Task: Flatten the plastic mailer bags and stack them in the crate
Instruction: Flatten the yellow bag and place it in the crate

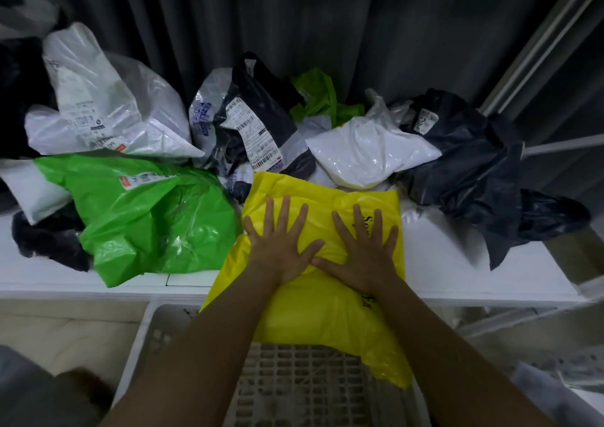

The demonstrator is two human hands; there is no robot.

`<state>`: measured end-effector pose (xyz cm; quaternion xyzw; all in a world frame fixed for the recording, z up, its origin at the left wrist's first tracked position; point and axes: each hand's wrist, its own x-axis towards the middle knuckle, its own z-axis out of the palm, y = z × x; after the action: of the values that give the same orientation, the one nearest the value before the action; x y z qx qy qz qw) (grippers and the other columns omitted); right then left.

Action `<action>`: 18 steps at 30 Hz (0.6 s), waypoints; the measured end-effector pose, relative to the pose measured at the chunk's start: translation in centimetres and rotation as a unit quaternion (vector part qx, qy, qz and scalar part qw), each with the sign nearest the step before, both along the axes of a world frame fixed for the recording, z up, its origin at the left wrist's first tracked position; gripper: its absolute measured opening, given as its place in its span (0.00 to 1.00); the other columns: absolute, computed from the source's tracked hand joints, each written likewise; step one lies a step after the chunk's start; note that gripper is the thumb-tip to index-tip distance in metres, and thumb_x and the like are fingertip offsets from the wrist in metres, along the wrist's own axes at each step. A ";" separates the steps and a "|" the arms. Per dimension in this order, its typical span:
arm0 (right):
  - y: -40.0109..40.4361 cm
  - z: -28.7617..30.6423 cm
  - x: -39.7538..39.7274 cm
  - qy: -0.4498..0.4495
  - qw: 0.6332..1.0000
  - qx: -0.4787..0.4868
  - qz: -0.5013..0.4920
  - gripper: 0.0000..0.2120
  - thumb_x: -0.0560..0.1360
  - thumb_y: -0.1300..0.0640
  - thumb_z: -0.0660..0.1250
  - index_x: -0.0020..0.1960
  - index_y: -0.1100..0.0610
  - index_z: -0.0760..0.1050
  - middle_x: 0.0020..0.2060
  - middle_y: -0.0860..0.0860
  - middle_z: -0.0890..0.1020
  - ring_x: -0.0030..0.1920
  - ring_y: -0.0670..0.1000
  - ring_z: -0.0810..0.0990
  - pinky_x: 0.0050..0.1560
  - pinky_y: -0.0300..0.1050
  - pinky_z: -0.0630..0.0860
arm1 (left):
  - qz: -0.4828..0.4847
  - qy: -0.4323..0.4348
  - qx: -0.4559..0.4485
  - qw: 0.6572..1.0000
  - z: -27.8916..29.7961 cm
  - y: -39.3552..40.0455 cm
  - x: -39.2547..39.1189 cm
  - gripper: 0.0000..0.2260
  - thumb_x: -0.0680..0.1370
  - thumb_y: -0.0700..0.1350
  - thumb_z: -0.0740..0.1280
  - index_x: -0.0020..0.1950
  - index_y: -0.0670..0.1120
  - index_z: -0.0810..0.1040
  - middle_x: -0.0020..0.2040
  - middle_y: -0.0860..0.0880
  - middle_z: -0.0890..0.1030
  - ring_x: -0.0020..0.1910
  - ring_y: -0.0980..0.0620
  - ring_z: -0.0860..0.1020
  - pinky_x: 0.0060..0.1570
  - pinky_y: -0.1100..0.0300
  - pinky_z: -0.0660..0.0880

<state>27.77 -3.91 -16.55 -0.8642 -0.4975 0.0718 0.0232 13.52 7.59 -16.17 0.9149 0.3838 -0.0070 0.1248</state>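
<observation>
A yellow mailer bag (322, 309) lies across the front edge of the white table (457, 263), its lower end hanging over the white slatted crate (294, 377) below. My left hand (282, 243) and my right hand (362, 250) press flat on the bag side by side, fingers spread and straight, thumbs nearly touching. A large crumpled green mailer (147, 217) lies to the left of the yellow one.
Behind, a heap of crumpled mailers covers the table: a white one (98, 100) at back left, a black-and-white labelled one (251, 122) in the middle, a white one (369, 149), a dark one (474, 165) at right. A dark curtain hangs behind.
</observation>
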 end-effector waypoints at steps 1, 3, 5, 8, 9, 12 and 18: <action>0.0 0.0 0.0 0.003 1.000 -0.003 0.000 0.49 0.59 0.17 0.44 0.73 0.34 0.31 0.75 0.47 0.31 0.74 0.61 0.28 0.68 0.69 0.29 | 0.003 0.001 -0.004 1.000 0.0 0.0 0.0 0.36 0.74 0.72 0.43 0.76 0.60 0.35 0.76 0.51 0.31 0.74 0.45 0.29 0.67 0.30 0.35; 0.1 -0.1 0.0 0.010 1.000 -0.009 -0.001 0.48 0.60 0.18 0.45 0.73 0.34 0.32 0.75 0.48 0.31 0.74 0.61 0.29 0.68 0.69 0.30 | 0.006 0.008 -0.007 1.000 -0.2 -0.1 0.0 0.36 0.74 0.72 0.43 0.76 0.59 0.35 0.76 0.51 0.31 0.74 0.44 0.29 0.67 0.31 0.35; 0.2 0.1 0.0 0.018 1.000 -0.015 -0.002 0.48 0.60 0.18 0.45 0.73 0.34 0.32 0.75 0.48 0.31 0.74 0.61 0.29 0.68 0.69 0.30 | 0.008 0.014 -0.009 1.000 -0.2 -0.1 0.1 0.36 0.74 0.72 0.43 0.76 0.59 0.35 0.76 0.51 0.31 0.74 0.44 0.29 0.67 0.31 0.35; 0.3 0.3 0.1 0.031 0.999 -0.034 -0.001 0.48 0.59 0.18 0.44 0.73 0.34 0.31 0.75 0.48 0.30 0.73 0.61 0.28 0.68 0.69 0.30 | 0.006 0.027 -0.015 1.000 -0.2 0.0 0.2 0.36 0.74 0.72 0.42 0.76 0.59 0.35 0.76 0.51 0.31 0.74 0.44 0.29 0.66 0.31 0.34; 0.3 0.3 0.1 0.033 0.999 -0.037 0.000 0.48 0.59 0.18 0.44 0.73 0.34 0.31 0.75 0.49 0.30 0.73 0.61 0.28 0.68 0.70 0.30 | 0.006 0.031 -0.017 0.999 -0.2 0.0 0.2 0.36 0.73 0.72 0.41 0.76 0.59 0.35 0.76 0.51 0.31 0.74 0.44 0.29 0.66 0.31 0.34; 0.4 0.3 0.3 0.041 0.998 -0.051 0.002 0.49 0.58 0.17 0.44 0.73 0.34 0.31 0.75 0.49 0.30 0.73 0.61 0.28 0.68 0.70 0.31 | 0.007 0.042 -0.023 0.999 -0.1 0.1 0.3 0.36 0.73 0.72 0.41 0.76 0.59 0.35 0.76 0.51 0.31 0.74 0.44 0.29 0.65 0.31 0.33; 0.5 0.5 0.4 0.048 0.996 -0.071 0.006 0.50 0.59 0.17 0.45 0.73 0.34 0.31 0.75 0.49 0.30 0.73 0.61 0.28 0.68 0.69 0.30 | 0.010 0.070 -0.031 0.997 0.1 0.2 0.5 0.36 0.73 0.73 0.41 0.76 0.59 0.35 0.76 0.51 0.32 0.74 0.44 0.30 0.66 0.30 0.33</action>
<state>28.15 -3.41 -16.03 -0.8561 -0.4948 0.1486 -0.0153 14.05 7.79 -16.09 0.9041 0.4003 -0.0820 0.1255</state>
